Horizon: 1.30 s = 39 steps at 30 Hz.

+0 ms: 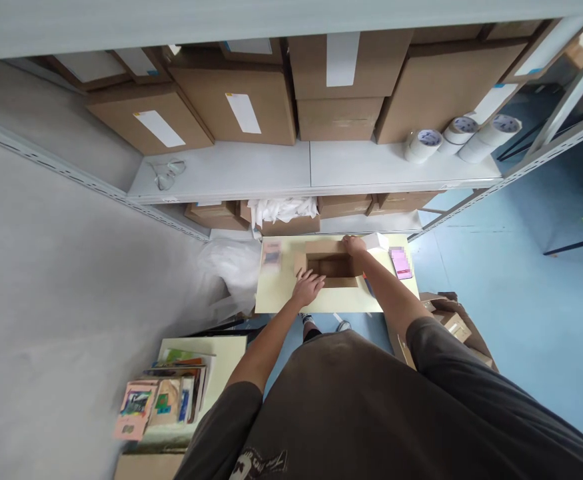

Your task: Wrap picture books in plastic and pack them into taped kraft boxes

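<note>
An open cardboard box (332, 265) stands on a small pale yellow table (276, 297) below me. My left hand (307, 288) rests flat on the box's near-left flap, fingers spread. My right hand (354, 245) reaches to the box's far-right corner and curls over its edge there. A white object (375, 241) lies just beyond my right hand. A pink item (400, 263) lies to the right of the box, and a blurred booklet (272, 256) lies to its left.
Metal shelving (311, 170) behind the table holds several cardboard boxes (231, 100) and rolls of tape (424, 144). A second table at lower left carries stacked books (164, 400). Crumpled plastic (228, 263) lies left of the table. More cartons (454, 323) sit on the blue floor at right.
</note>
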### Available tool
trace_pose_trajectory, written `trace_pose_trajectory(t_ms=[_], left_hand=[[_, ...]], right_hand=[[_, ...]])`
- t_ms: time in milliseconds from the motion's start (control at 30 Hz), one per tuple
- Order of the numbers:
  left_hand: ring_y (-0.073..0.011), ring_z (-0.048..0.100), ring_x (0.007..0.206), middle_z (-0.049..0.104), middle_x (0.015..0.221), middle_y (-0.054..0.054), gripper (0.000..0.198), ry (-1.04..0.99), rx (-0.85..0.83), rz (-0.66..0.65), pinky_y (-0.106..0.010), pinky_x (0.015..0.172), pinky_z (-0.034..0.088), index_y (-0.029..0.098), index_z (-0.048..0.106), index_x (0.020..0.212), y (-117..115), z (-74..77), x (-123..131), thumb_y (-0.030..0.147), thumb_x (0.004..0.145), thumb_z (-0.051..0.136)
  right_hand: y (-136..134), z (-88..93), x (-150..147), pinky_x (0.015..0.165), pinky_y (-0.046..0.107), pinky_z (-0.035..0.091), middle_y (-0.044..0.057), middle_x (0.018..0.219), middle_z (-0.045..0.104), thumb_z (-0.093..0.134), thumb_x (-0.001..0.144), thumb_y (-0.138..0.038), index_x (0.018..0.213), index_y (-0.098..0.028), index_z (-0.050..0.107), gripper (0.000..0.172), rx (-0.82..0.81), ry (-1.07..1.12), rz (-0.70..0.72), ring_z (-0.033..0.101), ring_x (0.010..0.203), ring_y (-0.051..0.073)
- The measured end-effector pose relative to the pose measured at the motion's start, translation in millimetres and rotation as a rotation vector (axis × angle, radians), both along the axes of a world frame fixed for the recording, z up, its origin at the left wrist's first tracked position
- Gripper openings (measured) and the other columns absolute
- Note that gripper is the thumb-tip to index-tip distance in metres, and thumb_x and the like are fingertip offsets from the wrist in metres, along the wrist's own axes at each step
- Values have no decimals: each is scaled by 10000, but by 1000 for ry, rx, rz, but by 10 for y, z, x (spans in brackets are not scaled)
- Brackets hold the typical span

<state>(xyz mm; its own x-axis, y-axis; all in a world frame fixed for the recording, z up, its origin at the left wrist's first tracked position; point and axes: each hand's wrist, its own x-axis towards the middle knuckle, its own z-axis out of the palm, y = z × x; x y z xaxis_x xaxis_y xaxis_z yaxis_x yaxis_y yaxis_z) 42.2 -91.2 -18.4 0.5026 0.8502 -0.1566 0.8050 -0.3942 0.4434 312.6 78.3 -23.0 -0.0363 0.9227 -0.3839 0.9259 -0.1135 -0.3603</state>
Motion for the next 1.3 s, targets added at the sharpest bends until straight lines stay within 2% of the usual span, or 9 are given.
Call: trace_pose_trajectory(t_ms=[100, 267, 500, 667, 833, 967, 1067, 1167, 1300], left_hand=[[-350, 256, 1627, 668, 1495, -66, 524, 22, 1, 41, -634, 1327, 75, 346, 662, 1484, 53, 4, -2, 579, 1042, 505], [-412, 100, 1660, 498, 1658, -99, 630, 60, 3, 129, -654, 1332, 41, 290, 754, 1374, 67, -67, -53, 687, 887, 708], [-438, 95, 1655, 541, 1622, -96, 387, 78, 25, 139, -718, 1310, 45, 275, 854, 1047, 122, -229, 33, 615, 885, 763], [-442, 127, 1650, 566, 1603, -99, 386, 94, 23, 176, -720, 1305, 77, 262, 849, 1024, 149, -273, 58, 613, 893, 757], [-420, 130, 1655, 469, 1675, -126, 560, 99, 42, 151, -656, 1329, 102, 240, 827, 1183, 115, -142, 16, 695, 871, 735], [-412, 124, 1657, 402, 1717, -119, 727, 75, 64, 155, -633, 1339, 92, 255, 735, 1392, 85, 55, 13, 715, 830, 759], [-395, 125, 1661, 392, 1724, -103, 680, 45, 84, 160, -636, 1338, 85, 267, 709, 1424, 56, 198, 20, 686, 888, 705], [-349, 120, 1668, 377, 1735, -77, 572, -15, 149, 216, -605, 1343, 116, 269, 692, 1431, 44, 276, -37, 618, 990, 587], [-303, 182, 1658, 440, 1694, -99, 467, -158, 211, 437, -550, 1342, 201, 225, 682, 1416, 123, 203, -320, 437, 1068, 455]], right_hand=[[-182, 24, 53, 1011, 364, 515, 141, 1417, 692, 477, 1079, -327, 1491, -259, 609, 438, 122, 20, 2, 714, 1141, 278], [-350, 25, 204, 950, 299, 520, 86, 1232, 780, 539, 1051, -376, 1266, -245, 744, 325, 88, 132, -95, 704, 1098, 240], [-28, -185, 195, 844, 291, 554, 159, 1080, 808, 694, 966, -515, 1101, -164, 805, 392, -141, 64, -254, 754, 960, 253], [41, -210, 117, 881, 374, 576, 244, 1113, 782, 723, 920, -638, 1219, -113, 753, 605, -135, -37, -246, 761, 1035, 319], [-314, -75, 211, 1027, 426, 534, 243, 1394, 687, 591, 1008, -611, 1546, -156, 537, 707, 59, 81, -239, 685, 1241, 342], [-629, 49, 321, 1195, 461, 425, 186, 1694, 417, 565, 1010, -601, 1665, -194, 373, 795, 257, 95, -133, 424, 1529, 356], [-788, 145, 342, 1219, 494, 402, 157, 1746, 328, 584, 997, -597, 1674, -220, 356, 808, 299, 80, -73, 343, 1575, 371], [-897, 256, 258, 1233, 512, 389, 162, 1738, 342, 593, 995, -565, 1669, -215, 370, 791, 339, 90, -24, 349, 1573, 376], [-955, 426, -87, 1254, 512, 380, 147, 1711, 395, 579, 1005, -521, 1631, -215, 438, 710, 405, 137, 48, 367, 1568, 351]])
